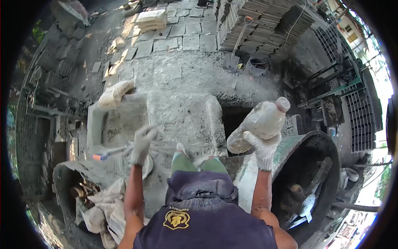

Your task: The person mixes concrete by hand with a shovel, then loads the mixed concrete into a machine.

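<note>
In a white work glove, my right hand grips a large dust-coated plastic bottle. The bottle is tilted, its cap end up to the right and its base down to the left. My left hand, also gloved, is raised at the left with fingers loosely bent and smeared by motion. Near it lies a tool with an orange-tipped handle, partly hidden behind the hand. A dusty cement-coloured trough stands just beyond, with a pale sack draped over its far corner.
To the right, a large round drum holds a log and debris. Another drum at left contains wood and sacks. Beyond stand a shovel, a bucket and tall stacks of tiles. A bag lies on the paving.
</note>
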